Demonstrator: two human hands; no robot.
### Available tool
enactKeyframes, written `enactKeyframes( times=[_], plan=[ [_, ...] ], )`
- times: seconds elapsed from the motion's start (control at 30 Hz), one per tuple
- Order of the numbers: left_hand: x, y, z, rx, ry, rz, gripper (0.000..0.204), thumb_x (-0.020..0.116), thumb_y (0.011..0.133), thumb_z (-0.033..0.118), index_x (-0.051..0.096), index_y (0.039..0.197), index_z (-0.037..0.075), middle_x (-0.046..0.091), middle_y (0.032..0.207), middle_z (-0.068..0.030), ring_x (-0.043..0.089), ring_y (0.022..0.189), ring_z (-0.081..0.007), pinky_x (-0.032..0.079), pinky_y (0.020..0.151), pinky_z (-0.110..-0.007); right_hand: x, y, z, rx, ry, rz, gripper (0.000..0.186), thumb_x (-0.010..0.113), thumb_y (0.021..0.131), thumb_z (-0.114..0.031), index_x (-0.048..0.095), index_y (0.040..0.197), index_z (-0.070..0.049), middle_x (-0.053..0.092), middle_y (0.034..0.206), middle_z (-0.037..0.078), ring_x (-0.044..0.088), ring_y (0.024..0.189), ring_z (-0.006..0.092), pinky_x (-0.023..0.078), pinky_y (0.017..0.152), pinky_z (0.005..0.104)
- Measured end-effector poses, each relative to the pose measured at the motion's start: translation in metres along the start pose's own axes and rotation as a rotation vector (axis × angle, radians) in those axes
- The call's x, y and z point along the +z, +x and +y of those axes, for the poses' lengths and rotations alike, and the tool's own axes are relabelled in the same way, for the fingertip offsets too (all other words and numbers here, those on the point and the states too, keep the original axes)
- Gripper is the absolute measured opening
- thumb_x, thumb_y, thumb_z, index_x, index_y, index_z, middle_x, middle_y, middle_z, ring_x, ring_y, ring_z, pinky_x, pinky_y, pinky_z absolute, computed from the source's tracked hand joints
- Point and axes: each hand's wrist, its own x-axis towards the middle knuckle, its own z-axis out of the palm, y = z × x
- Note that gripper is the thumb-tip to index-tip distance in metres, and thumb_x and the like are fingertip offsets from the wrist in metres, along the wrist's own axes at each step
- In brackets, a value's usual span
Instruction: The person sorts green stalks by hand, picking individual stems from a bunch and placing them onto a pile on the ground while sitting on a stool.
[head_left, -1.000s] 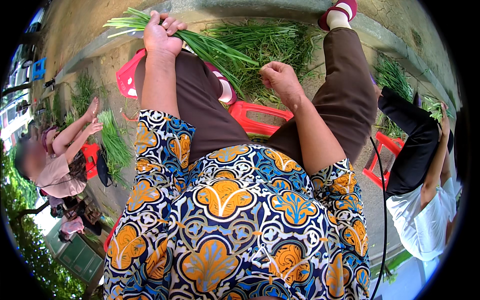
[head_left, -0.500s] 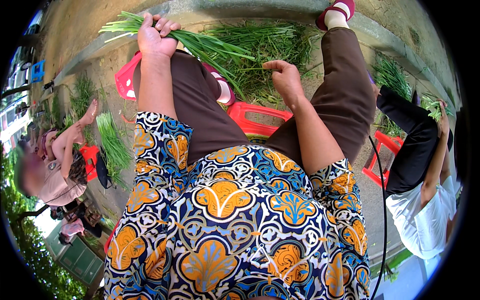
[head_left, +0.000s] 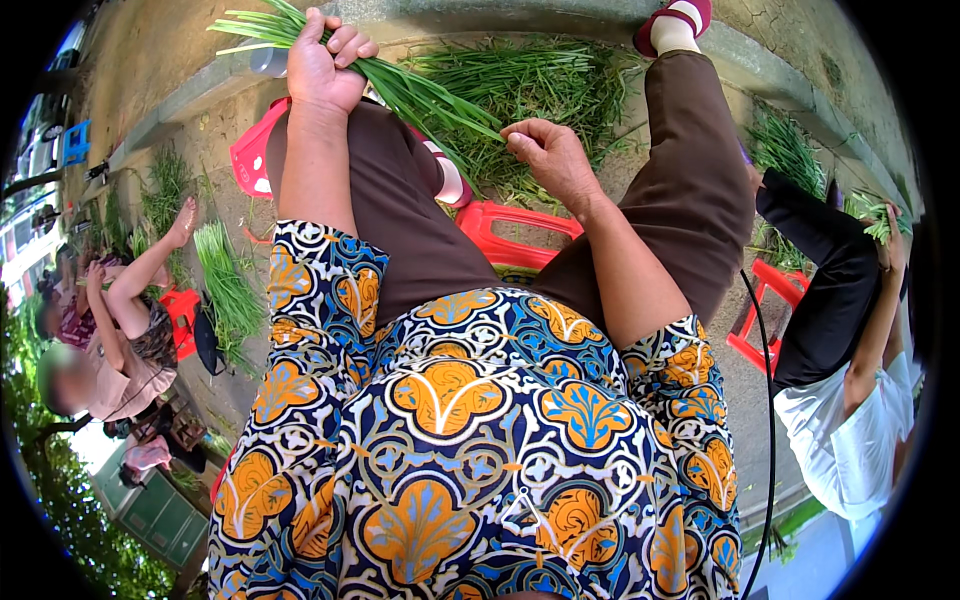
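Note:
A bunch of chives (head_left: 425, 98), long and green with paler ends at the left, is gripped in my left hand (head_left: 328, 75) above my left knee. Its leaf tips slant down to the right. At those tips is my right hand (head_left: 555, 160), thumb and forefinger pinched together on the leaf ends. What exactly lies between these fingertips is too small to make out fully. Beneath and beyond both hands, a loose heap of chives (head_left: 530, 85) covers the ground between my feet.
A red plastic stool (head_left: 520, 215) stands between my legs; a pinkish-red plastic item (head_left: 257, 150) is beside my left knee. More chives (head_left: 225, 275) lie at left. People sit on both sides, one in a white shirt (head_left: 840, 435). A black cable (head_left: 768, 400) hangs at right.
My right hand has moved left to the bunch's tips; the single leaf stretched from its fingers no longer shows. My left hand and the bunch have shifted slightly up and right.

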Motion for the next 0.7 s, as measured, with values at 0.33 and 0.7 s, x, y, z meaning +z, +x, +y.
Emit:
enactKeyframes(
  times=[0.33, 0.7],
  plan=[
    [0.007, 0.003, -0.008, -0.032, 0.042, -0.04, 0.03, 0.04, 0.095, 0.03, 0.045, 0.076, 0.008, 0.028, 0.053, 0.0034, 0.026, 0.044, -0.0091, 0.033, 0.054, -0.027, 0.004, 0.001, 0.004, 0.066, 0.034, -0.009, 0.022, 0.058, 0.083, -0.014, 0.062, 0.1, -0.001, 0.066, 0.077, 0.009, 0.06, 0.069, 0.0145, 0.048, 0.066, 0.0283],
    [0.009, 0.007, -0.015, -0.045, 0.079, -0.064, 0.03, 0.041, 0.095, 0.031, 0.046, 0.075, 0.008, 0.029, 0.053, 0.0037, 0.026, 0.044, -0.0088, 0.033, 0.055, -0.027, 0.0, 0.001, -0.001, 0.068, -0.052, -0.116, 0.017, 0.054, 0.087, -0.015, 0.061, 0.089, 0.001, 0.057, 0.069, 0.0, 0.051, 0.063, 0.0072, 0.044, 0.06, 0.0231]
  ],
)
